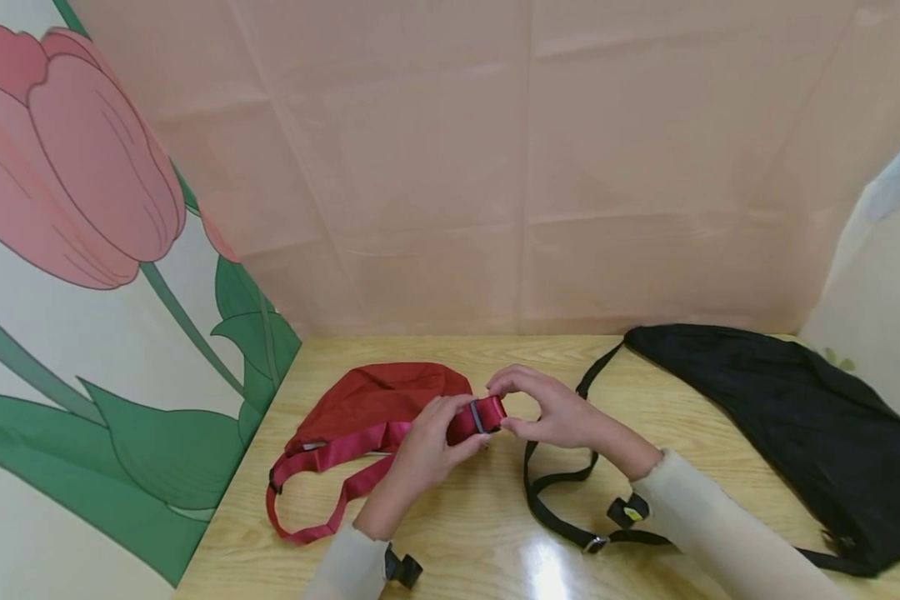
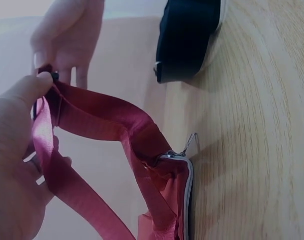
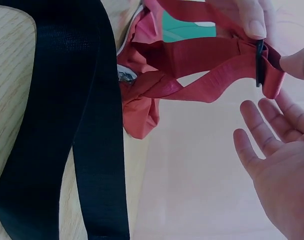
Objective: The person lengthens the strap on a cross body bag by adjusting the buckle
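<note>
A red waist bag lies at the left of the table, its crimson webbing strap lifted off the surface. My left hand pinches the strap beside a dark slider buckle, with the thumb at the buckle's edge. At the folded loop of strap that sticks out past the buckle, my right hand holds the end between thumb and index finger. Its other fingers are spread loosely beneath. The bag's zipper pull shows in the left wrist view.
A black bag lies on the right of the wooden table. Its black strap, with a metal adjuster, curves under and around my right forearm. A pink-beige sheet hangs behind, and a tulip-print sheet stands at the left.
</note>
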Available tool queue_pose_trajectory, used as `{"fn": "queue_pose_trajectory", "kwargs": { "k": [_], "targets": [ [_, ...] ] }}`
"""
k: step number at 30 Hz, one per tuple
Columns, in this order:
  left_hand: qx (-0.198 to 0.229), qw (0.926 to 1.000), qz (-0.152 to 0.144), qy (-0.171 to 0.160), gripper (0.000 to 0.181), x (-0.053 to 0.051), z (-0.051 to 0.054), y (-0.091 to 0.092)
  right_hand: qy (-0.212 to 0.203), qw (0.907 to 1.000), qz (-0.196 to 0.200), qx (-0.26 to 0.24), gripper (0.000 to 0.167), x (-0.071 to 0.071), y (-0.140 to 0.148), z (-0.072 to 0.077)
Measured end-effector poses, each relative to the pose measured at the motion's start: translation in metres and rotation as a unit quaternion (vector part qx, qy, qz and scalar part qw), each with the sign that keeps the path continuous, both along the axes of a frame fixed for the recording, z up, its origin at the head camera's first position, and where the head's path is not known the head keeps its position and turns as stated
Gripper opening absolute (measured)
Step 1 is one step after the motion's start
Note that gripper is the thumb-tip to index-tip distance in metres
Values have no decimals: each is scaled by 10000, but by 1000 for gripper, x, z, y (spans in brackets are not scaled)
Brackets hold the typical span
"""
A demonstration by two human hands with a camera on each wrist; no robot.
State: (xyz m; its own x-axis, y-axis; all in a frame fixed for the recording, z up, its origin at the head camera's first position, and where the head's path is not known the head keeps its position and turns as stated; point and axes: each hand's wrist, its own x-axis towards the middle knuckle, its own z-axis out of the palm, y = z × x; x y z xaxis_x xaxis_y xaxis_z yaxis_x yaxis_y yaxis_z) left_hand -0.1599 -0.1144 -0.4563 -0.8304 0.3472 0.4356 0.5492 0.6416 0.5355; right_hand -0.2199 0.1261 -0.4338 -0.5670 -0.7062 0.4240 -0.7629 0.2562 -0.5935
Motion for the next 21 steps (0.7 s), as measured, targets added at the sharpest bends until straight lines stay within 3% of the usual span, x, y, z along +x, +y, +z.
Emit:
{"fn": "queue_pose_trajectory", "kwargs": {
  "k": [11, 21],
  "targets": [
    [-88, 9999, -110, -48, 52, -2, 0, 0, -25, 9997, 120, 228, 37, 1, -4, 5],
    [-103, 9999, -103, 26, 51, -2, -2, -1, -49, 9993, -80, 368, 36, 2, -3, 7]
  ]
}}
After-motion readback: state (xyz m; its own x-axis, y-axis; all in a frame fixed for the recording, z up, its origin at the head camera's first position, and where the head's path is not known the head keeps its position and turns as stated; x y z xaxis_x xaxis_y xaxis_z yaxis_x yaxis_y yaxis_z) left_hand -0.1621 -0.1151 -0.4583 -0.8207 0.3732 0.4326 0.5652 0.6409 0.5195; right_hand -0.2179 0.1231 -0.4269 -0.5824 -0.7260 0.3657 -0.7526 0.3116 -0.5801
